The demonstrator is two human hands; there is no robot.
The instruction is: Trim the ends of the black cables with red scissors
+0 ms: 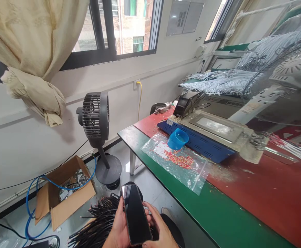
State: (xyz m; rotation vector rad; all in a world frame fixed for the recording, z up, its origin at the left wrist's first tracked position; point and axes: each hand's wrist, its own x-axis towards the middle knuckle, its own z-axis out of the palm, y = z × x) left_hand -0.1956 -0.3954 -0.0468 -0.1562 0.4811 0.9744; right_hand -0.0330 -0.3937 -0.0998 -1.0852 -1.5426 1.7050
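A smartphone (pixel 136 215) with a dark screen is held low in the middle of the view, its face turned up. My left hand (pixel 119 225) grips its left edge, thumb along the side. On the other side my right hand (pixel 159 225) has its fingers wrapped against the right edge, the thumb near the bottom corner. Just left of the hands lies a bundle of black cables (pixel 96 222).
A green and red worktable (pixel 163 177) fills the right. It bears a blue cup (pixel 178 138), a plastic bag (pixel 197 179) with small red and yellow pieces, and a blue-sided machine (pixel 199 144). A grey fan (pixel 95 120) and an open cardboard box (pixel 73 206) stand left.
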